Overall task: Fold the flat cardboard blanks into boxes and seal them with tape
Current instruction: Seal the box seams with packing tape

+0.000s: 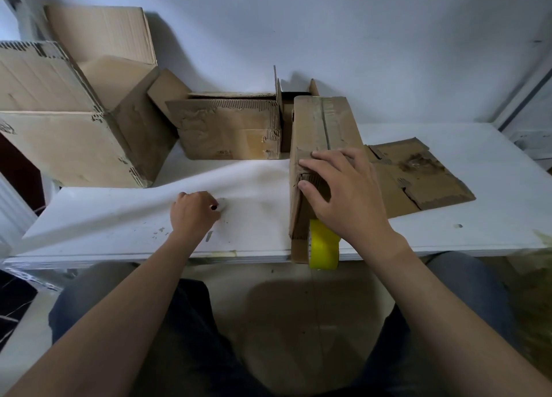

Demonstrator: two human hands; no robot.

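**Sealing step on the narrow box, one blank still flat**

Looks to me like the taping stage. The narrow cardboard box (324,121) stands on the table (263,229), with a tape strip already along its top seam. The right hand (346,193) sits on its near end. The fingers (331,156) are spread fairly straight across the top edge and the thumb is flat on the end face below, so it's pressing rather than clamping. My guess is it's rubbing the tape end down.

The yellow tape roll (324,247) is at 6 o'clock of that box, on the table's near edge and partly under the wrist.

The left hand (194,214) is out at 9 o'clock with its fingers curled in, tips beside a small whitish thing (221,204). I can't tell if it's pinching it.

Next move probably calls for letting go, sliding this box off toward the two open boxes (230,130) at 10 o'clock, then grabbing the flat cardboard blank (418,181) at 3 o'clock.
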